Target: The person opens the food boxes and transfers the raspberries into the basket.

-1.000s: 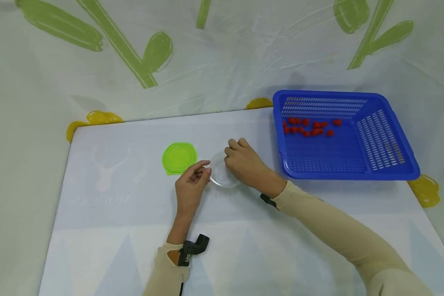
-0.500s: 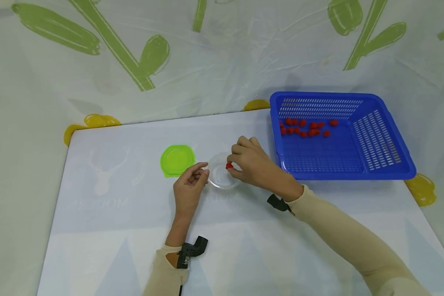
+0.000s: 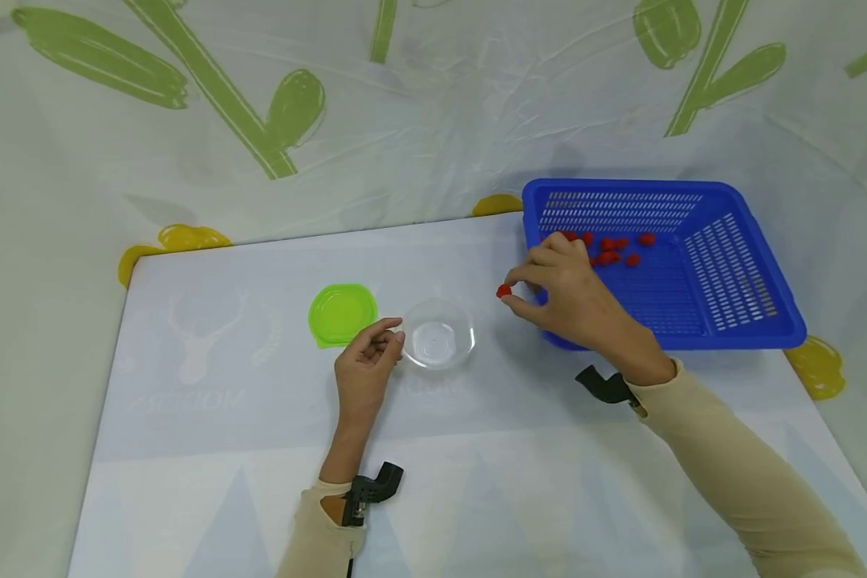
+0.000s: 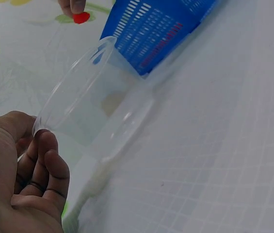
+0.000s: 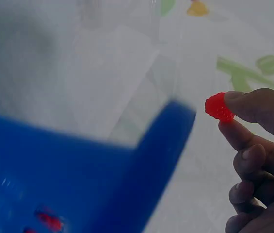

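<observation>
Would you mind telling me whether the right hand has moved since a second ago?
Yes. The right hand, pinching a red piece, has moved right, away from the clear bowl toward the blue basket.

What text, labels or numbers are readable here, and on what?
"MODERN": faint pale print on the table mat, under the deer emblem, upside down from the head view.
A second faint print on the mat in front of the clear bowl: too pale to read.
Blue basket, green lid, the red piece pinched by the right hand, backdrop sheet: no text visible.
</observation>
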{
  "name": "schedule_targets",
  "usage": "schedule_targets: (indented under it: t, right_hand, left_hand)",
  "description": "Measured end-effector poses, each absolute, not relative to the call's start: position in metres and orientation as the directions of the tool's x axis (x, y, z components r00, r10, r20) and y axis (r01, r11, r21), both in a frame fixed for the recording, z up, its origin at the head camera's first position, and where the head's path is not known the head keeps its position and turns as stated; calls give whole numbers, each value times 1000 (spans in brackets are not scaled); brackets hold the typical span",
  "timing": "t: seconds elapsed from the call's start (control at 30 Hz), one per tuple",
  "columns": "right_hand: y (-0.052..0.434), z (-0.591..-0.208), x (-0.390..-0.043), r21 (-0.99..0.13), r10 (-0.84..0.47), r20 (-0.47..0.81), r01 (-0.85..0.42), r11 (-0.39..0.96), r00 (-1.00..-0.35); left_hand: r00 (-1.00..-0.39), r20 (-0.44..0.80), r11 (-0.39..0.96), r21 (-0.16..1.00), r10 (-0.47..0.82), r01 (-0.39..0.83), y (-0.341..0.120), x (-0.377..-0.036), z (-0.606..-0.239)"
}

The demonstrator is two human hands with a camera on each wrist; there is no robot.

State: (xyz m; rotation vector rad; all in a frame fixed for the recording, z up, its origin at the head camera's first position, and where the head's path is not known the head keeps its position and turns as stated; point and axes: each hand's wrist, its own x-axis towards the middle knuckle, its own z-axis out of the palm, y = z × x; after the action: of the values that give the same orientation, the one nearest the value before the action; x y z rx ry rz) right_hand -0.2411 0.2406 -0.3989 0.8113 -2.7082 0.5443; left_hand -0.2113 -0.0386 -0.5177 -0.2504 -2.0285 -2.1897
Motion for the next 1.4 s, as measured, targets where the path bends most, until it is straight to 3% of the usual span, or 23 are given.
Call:
schedule_targets:
  t: [0.13,0.37,0.63,1.4]
  right_hand:
    - [263,-395,-242,-285,-433,336,-528,800,-837]
    - [302,-388,-244,-294,-326,259,-396,870,-909]
    - [334,-385,-251,-282,-213,179,-258,924,-960]
    - [412,-374,-274,-264,-35,-59,-18,964,-998]
  left_hand:
    - [-975,222,-80,972,-1,221,-40,-215,-535]
    - [-978,210,-80,975,10,208,-37,-208,-507]
    - [-973,230,-66,971,4,229,-37,-208,-508]
    - [-977,211,-67,975,-7,211,-36,-208,-508]
